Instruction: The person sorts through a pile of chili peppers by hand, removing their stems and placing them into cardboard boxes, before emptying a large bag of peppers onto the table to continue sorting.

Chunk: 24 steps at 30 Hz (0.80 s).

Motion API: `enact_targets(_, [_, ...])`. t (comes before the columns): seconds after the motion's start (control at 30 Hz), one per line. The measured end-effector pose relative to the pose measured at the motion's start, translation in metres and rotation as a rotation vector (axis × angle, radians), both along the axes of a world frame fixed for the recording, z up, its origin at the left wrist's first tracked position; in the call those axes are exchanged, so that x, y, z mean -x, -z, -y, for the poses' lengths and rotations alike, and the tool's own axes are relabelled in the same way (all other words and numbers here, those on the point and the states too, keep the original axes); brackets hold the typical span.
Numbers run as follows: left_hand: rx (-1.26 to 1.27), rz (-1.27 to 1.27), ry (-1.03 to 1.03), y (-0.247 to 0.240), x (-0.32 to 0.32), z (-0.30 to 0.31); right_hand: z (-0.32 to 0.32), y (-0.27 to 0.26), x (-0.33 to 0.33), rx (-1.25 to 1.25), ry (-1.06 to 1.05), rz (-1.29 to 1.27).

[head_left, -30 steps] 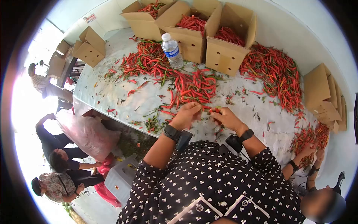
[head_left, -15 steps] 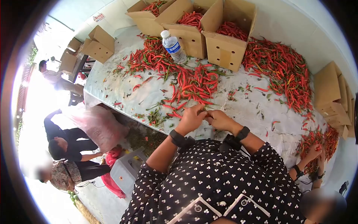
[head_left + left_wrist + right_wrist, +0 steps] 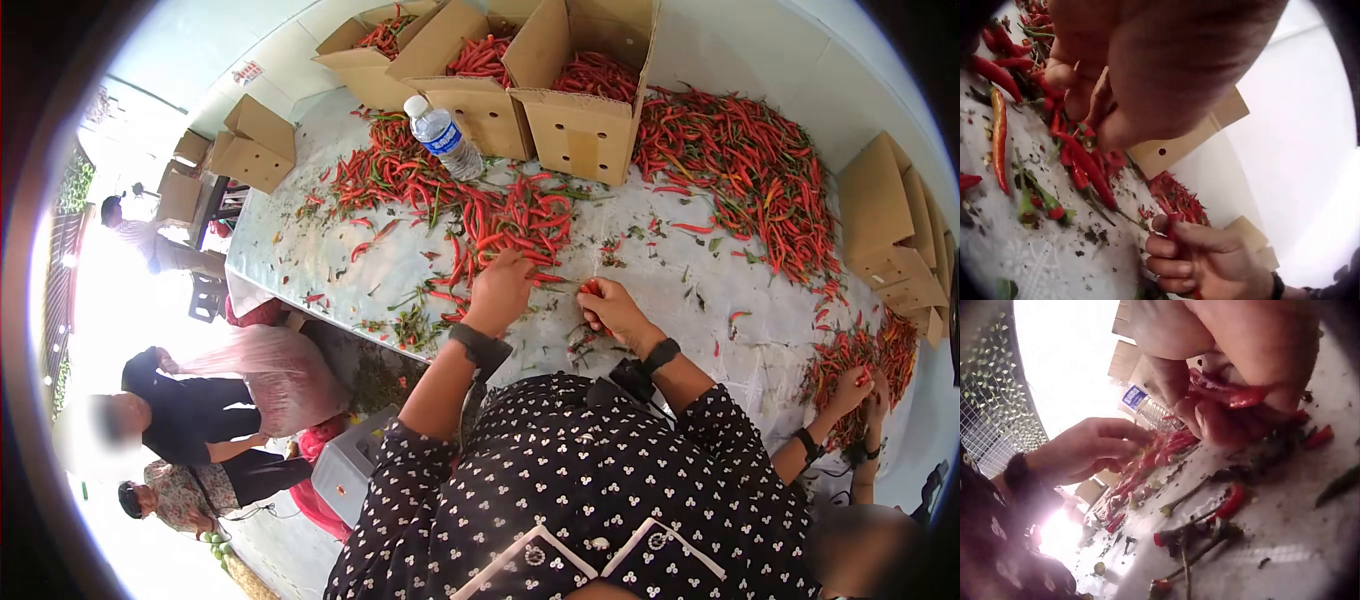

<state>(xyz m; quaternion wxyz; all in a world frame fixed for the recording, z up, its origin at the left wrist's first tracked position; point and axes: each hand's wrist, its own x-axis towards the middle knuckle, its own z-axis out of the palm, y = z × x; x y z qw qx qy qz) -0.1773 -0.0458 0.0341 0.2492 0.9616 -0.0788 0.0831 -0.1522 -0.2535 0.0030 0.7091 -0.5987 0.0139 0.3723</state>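
Bright daylight, blown-out glare at the head view's left edge and the right wrist view's top, fisheye bending with dark rims, near hands blurred.

text: none legible | bottle label [image 3: 437, 133]: blurred | wall sign [image 3: 245, 72]: too small

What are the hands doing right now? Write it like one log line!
left hand: on chili pile | right hand: grips red chilies | surface: table

- Head: high above, tilted down on the surface [image 3: 300, 250], wide and distant.
- Left wrist: close behind the left grip [image 3: 1147, 69], low, facing the right grip [image 3: 1210, 262] at lower right.
- Right wrist: equally close, facing back, left grip at middle left.
- Shared: both grips, chillies [image 3: 520, 215] beneath.
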Motion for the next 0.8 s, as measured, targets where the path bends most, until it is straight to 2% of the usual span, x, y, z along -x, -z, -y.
enact_targets(0.13, [-0.169,-0.163,-0.059,0.009,-0.005,0.007,0.0,0.0,-0.003,0.011,0.026,-0.065])
enact_targets(0.2, [0.156,-0.2,-0.03,0.014,-0.001,0.005,-0.001,-0.001,-0.003,0.008,0.047,-0.085])
enact_targets(0.23, [0.158,-0.201,-0.028,0.013,0.003,0.007,-0.002,-0.002,-0.003,-0.018,0.071,-0.035])
enact_targets(0.3, [0.524,-0.403,-0.016,0.006,0.008,0.011,-0.008,-0.006,-0.005,-0.044,0.089,0.019])
enact_targets(0.43, [0.444,-0.474,0.049,-0.008,0.014,0.014,-0.022,-0.016,-0.006,0.022,0.072,0.144])
enact_targets(0.5, [0.55,-0.42,0.08,-0.006,0.014,0.011,-0.024,-0.014,-0.006,0.055,0.068,0.19])
enact_targets(0.57, [0.561,-0.32,0.009,-0.008,0.014,0.01,-0.023,-0.004,-0.006,0.24,-0.009,0.566])
enact_targets(0.63, [0.573,-0.221,-0.063,-0.011,0.014,0.011,-0.024,-0.012,-0.002,0.291,-0.072,0.557])
enact_targets(0.67, [0.551,-0.274,-0.053,-0.011,0.014,0.011,-0.025,-0.016,-0.001,0.336,-0.132,0.548])
enact_targets(0.8, [0.494,-0.349,-0.081,-0.02,0.016,0.014,-0.029,-0.015,0.002,0.364,-0.116,0.657])
